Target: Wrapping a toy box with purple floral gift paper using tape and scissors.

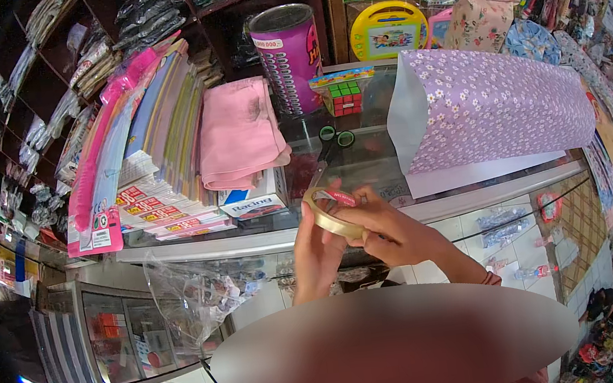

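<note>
Both my hands are on a roll of clear adhesive tape point(339, 226), raised just in front of the glass counter's near edge. My left hand point(318, 255) grips the roll's left side, thumb against the rim. The fingers of my right hand point(393, 232) close around its right side, where a red label shows inside the core. Whether a tape end is lifted cannot be seen. Just beyond the roll, scissors point(328, 146) with black and green handles lie on the glass. To the right rests a folded sheet of purple floral wrapping paper point(495, 104), with a white underside.
Stacked books point(163, 128), a folded pink cloth point(240, 131) and a Racing box point(255, 197) crowd the counter's left. Behind stand a purple can point(289, 63), a packaged puzzle cube point(345, 99) and a floral paper gift bag point(482, 15). A clear plastic bag point(194, 301) hangs below the edge.
</note>
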{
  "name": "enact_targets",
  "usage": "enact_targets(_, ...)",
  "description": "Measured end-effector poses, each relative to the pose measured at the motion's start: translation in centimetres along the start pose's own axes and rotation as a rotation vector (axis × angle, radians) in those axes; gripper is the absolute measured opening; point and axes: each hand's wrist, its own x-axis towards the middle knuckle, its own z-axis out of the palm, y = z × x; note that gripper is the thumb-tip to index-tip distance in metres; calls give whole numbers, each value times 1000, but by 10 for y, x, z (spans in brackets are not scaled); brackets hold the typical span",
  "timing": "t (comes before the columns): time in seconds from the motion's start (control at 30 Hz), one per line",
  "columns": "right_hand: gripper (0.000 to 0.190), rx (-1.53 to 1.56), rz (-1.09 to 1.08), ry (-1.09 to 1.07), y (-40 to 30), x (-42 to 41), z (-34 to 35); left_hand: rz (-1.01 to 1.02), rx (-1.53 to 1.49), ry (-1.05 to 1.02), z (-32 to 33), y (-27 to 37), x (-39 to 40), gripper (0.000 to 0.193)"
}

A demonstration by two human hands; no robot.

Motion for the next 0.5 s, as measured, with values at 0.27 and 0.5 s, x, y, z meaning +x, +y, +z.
enact_targets(0.27, 38, -2, 77, -125, 5, -2, -8, -182, -261, -113, -12, 9, 1, 67)
enact_targets(0.5, 35, -103, 25, -44, 8, -2, 2, -258, -466, -226, -16, 12, 2, 77)
